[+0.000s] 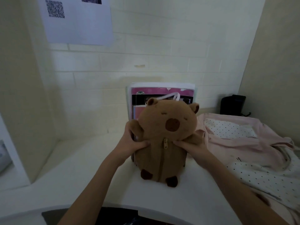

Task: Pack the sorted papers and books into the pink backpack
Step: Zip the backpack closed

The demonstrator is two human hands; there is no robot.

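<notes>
Brown plush capybara bag (164, 140) stands upright at mid counter (68, 181), zipper (165, 142) running down its front, white hang loop on top. Both hands grip it at the sides just under the head: left hand (133, 142) curled round the left paw, thumb pressed into the plush; right hand (189, 146) pinching plush beside the zipper pull. Zipper looks closed.

Stack of papers and books (162, 93) stands on edge right behind the plush, against the back wall (146, 62), long axis vertical, tops sticking up above the plush head; pink cover in front, white sheets behind. Cannot tell whether the stack is touching the plush or sitting partly inside something behind it.

Pink backpack (240, 143) lies slumped on the counter's right side, polka-dot lining showing, so it looks open. It is just right of the right hand, which makes that the nearer hand.

Judgement: the plush blocks the stack; the stack lies straight ahead of both hands, the backpack off to the right. Black box (232, 104) at back right corner. QR sheet (76, 20) on the wall.
</notes>
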